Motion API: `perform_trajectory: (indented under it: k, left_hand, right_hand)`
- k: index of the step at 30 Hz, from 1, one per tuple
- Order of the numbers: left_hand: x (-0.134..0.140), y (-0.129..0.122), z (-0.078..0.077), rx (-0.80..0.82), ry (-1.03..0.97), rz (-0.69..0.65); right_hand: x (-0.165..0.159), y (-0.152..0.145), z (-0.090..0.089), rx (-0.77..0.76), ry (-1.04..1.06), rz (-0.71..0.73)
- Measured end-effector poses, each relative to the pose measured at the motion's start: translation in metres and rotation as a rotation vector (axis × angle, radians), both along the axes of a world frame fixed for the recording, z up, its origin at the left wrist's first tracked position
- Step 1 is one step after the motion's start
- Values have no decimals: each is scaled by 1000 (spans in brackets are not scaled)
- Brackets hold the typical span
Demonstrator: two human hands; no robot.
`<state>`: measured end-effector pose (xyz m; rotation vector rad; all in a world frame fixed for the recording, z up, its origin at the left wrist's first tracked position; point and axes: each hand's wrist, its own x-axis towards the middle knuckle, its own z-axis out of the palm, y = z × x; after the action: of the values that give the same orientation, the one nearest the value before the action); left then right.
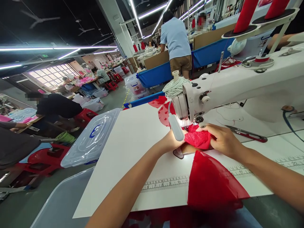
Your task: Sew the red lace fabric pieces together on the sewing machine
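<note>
A piece of red lace fabric [198, 137] lies bunched under the needle area of a white sewing machine [228, 82]. My right hand [222, 139] pinches its right side, thumb on top. At the left edge of the fabric, my left hand [172, 141] grips it, its fingers partly hidden behind a small lit lamp [176, 126]. A smooth red cloth panel [211, 182] hangs from the work toward the table's front edge. Behind the lamp lie more red cut pieces [163, 114], some sheer and patterned.
Thread snips [248, 133] lie right of my right hand. A printed ruler [163, 183] runs along the white table [125, 142]. Pale cord [177, 87] sits on the machine head. Red thread cones [245, 15] stand above. Lidded plastic bins [95, 136] and seated people are leftward; a person [177, 41] stands ahead.
</note>
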<state>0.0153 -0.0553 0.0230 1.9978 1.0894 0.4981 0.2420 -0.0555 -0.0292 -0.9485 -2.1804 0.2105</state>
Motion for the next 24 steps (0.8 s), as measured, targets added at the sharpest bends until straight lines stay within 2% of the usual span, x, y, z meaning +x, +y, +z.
perform_trajectory:
  k: [4, 8, 10, 14, 17, 20, 24]
  left_hand:
    - [3, -23, -11, 257, 132, 57]
    - [8, -40, -31, 438, 261, 99]
    - [11, -47, -35, 484, 321, 102]
    - [13, -57, -23, 578, 516, -14]
    - [9, -64, -9, 555, 529, -104]
    - [6, -66, -2, 551, 497, -107]
    - [5, -64, -4, 627, 502, -68]
  right_hand:
    - [1, -4, -5, -73, -53, 189]
    - [-1, -7, -8, 37, -114, 222]
    - [-2, -8, -7, 78, -135, 220]
    - [-2, -10, -3, 118, -156, 229]
    - [-1, -11, -2, 116, -166, 238]
    - [-1, -12, -2, 112, -181, 237]
    - [-2, -11, -4, 140, -183, 231]
